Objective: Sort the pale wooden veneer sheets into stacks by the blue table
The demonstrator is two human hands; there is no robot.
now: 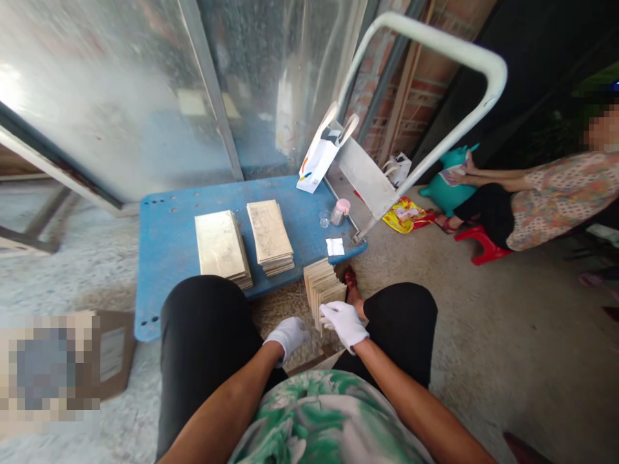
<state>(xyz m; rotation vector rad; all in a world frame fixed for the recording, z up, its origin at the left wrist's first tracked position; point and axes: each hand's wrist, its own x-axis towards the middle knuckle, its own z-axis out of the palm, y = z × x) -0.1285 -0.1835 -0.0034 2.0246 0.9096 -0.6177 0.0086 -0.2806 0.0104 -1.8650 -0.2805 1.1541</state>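
Between my knees stands a row of thin tan boards point(323, 283), on edge and leaning slightly apart. My right hand point(344, 324), in a white glove, is at the near end of this row with its fingers bent onto the nearest board. To the left of the row is my left hand point(289, 338), also white-gloved; it is apart from the boards and its fingertips are blurred. On the blue platform cart point(164, 258) ahead lie two stacks of similar flat boards, a wider left stack point(220, 245) and a narrower right stack point(269, 232).
A white paper bag point(316, 161), a pink-lidded jar point(340, 211), a clear cup point(324, 219) and a white packet point(334, 246) are on the cart near its white handle point(449, 45). A cardboard box point(116, 354) is at left. Another person point(551, 200) sits on a red stool point(483, 246) at right.
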